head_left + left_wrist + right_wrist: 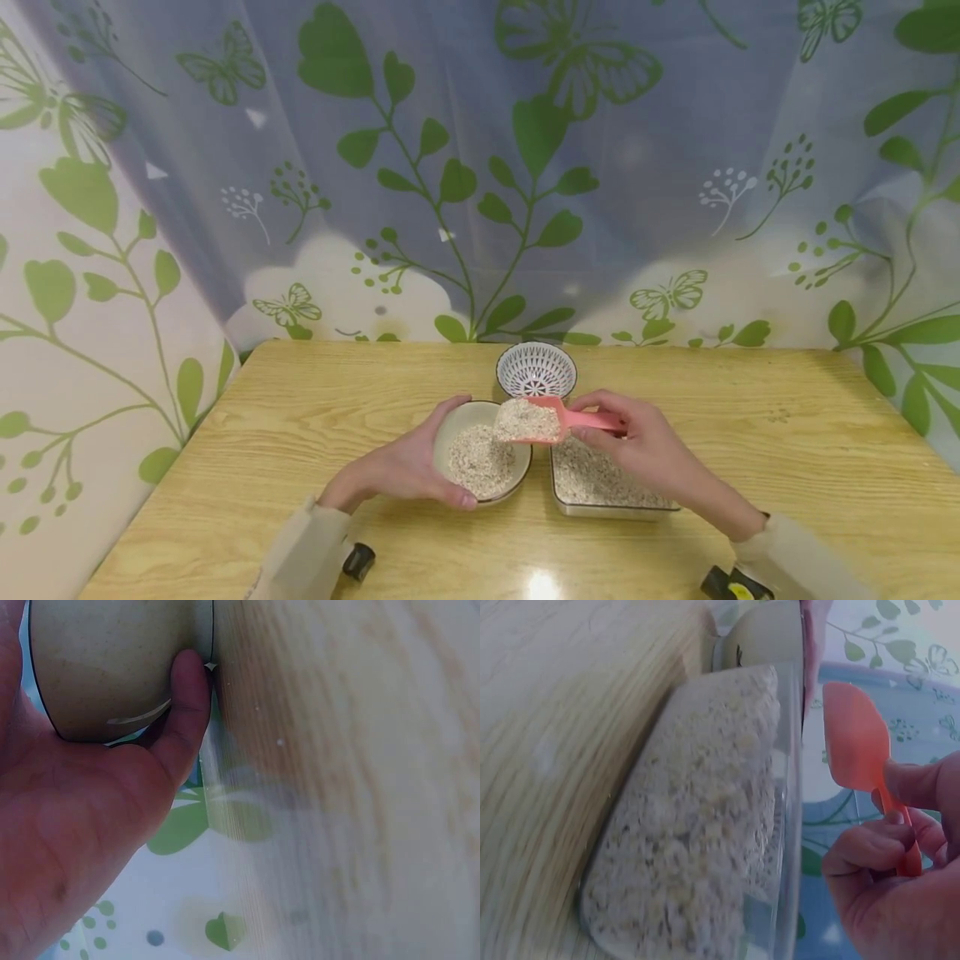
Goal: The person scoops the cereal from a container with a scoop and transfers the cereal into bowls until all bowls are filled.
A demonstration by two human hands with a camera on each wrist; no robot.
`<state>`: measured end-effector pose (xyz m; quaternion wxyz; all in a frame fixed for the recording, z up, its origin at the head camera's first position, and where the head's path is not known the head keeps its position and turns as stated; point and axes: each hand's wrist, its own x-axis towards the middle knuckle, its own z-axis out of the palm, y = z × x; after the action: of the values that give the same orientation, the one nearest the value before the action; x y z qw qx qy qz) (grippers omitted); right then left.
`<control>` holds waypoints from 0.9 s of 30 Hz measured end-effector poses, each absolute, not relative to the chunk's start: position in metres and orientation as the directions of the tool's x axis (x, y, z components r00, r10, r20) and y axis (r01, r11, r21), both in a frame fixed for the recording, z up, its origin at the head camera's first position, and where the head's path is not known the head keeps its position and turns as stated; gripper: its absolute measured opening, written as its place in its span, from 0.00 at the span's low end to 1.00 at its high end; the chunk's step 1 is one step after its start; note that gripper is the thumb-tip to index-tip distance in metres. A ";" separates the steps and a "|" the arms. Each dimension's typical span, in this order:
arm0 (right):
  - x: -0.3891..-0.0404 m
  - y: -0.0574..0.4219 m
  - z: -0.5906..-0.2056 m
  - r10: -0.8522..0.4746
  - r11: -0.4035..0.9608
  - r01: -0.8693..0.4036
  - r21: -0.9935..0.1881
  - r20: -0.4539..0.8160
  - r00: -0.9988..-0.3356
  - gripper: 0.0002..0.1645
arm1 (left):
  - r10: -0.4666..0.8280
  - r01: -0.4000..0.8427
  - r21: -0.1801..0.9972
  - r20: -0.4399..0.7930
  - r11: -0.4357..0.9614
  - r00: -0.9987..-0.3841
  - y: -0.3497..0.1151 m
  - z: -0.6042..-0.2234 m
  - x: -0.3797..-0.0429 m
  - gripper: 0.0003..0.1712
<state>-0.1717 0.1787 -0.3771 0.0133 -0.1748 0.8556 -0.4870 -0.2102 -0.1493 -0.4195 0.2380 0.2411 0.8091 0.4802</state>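
1. Here, the pink scoop [564, 417] is gripped by its handle in the right hand [651, 437]
2. Pale flakes [527, 420] are carried in it, above the right rim of the cream bowl [471, 415]
3. This bowl is grasped by the left hand [405, 465], with more flakes inside
4. To its right, a clear container [603, 511] is filled with flakes
5. Behind, a patterned bowl [536, 371] is set on the wooden table [787, 442]
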 end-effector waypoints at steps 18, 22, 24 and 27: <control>-0.169 0.151 -0.386 -0.508 0.595 -0.726 -0.343 0.540 -0.671 0.19 | 0.611 0.165 0.884 -0.159 0.438 -0.775 -0.150 -0.419 -0.212 0.77; -0.170 0.146 -0.388 -0.550 0.604 -0.774 -0.189 0.604 -0.577 0.20 | 0.604 0.169 0.876 -0.160 0.451 -0.781 -0.151 -0.418 -0.211 0.77; -0.170 0.143 -0.388 -0.555 0.604 -0.780 -0.165 0.615 -0.560 0.19 | 0.602 0.174 0.872 -0.159 0.457 -0.783 -0.152 -0.418 -0.211 0.77; -0.172 0.140 -0.390 -0.561 0.596 -0.792 -0.134 0.636 -0.530 0.19 | 0.601 0.179 0.871 -0.154 0.457 -0.784 -0.154 -0.418 -0.210 0.76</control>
<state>-0.1722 0.1399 -0.3897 -0.2767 -0.3980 0.8494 -0.2086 -0.2101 -0.1544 -0.4177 0.2273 0.2369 0.8228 0.4639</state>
